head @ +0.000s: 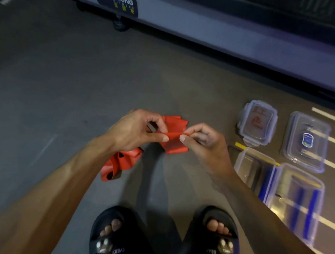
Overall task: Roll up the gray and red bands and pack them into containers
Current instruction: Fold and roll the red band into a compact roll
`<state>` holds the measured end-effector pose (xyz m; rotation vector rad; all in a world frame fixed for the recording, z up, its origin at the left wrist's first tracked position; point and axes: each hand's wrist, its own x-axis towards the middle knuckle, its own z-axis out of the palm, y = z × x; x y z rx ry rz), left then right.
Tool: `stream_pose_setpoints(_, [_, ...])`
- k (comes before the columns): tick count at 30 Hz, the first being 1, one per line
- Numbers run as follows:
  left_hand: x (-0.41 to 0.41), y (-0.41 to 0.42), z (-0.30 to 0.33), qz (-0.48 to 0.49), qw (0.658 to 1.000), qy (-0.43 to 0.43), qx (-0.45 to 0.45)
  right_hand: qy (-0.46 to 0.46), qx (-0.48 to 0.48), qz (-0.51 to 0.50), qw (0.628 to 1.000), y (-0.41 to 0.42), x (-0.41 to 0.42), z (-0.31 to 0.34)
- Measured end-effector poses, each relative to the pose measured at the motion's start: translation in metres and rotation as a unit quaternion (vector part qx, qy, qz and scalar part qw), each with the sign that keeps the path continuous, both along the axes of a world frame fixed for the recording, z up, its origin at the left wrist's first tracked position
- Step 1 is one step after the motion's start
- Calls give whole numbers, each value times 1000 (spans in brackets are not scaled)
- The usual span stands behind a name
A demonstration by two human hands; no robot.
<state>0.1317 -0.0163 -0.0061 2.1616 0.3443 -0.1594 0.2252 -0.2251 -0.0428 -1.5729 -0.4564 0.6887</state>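
Red band point(174, 135) partly behind hands, small dark thing point(151, 126) in left hand point(137, 130) unidentifiable.

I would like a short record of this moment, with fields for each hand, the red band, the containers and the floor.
left hand: left hand pinches the red band near its upper fold
right hand: right hand pinches the same band beside the left hand
red band: held in the air between both hands; a loose end hangs below the left wrist
containers: four clear plastic pieces lie on the floor to the right, the nearest being a container with blue parts
gray band: cannot tell
floor: gray floor with painted lines
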Motion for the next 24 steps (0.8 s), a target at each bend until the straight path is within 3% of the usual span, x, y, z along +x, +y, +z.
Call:
stream_pose_setpoints(6, [-16,-14,72,-11,1000,-23,-11,7,4,66,998,-14,5,74])
stream_pose_setpoints(11, [-25,-19,145,36,995,-54,-75,62,-2,99,993,-17,7,166])
stream_pose_setpoints(15, [-30,-28,211,33,994,-84,-63,74,-12,116,990,-22,4,239])
stream_pose_setpoints(24, [-61,-71,323,40,983,-179,11,33,1,32,999,-43,-23,347])
